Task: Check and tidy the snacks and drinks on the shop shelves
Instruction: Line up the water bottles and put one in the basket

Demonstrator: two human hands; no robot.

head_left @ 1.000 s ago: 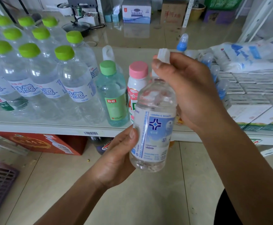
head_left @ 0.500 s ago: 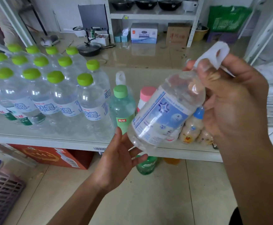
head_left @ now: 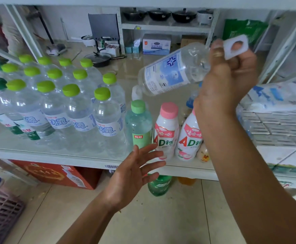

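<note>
the clear bottle (head_left: 170, 73) is held tilted, base down and to the left, above the shelf (head_left: 55, 156), over the pale green bottle (head_left: 139, 125) and the pink-capped bottles (head_left: 166, 131) that stand near the front edge. a bare strip of shelf is seen behind these, right of the green-capped water bottles (head_left: 83, 111). the bottle's neck is gripped by the curled fingers of the raised right hand (head_left: 226, 81). the left hand (head_left: 133, 175) is held spread and empty, just before the shelf edge.

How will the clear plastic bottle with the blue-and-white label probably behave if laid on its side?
The clear plastic bottle with the blue-and-white label looks round, so it would probably roll. It seems full of clear liquid, so likely heavy for its size. The right hand grips only its neck; smooth plastic may slip.
</note>
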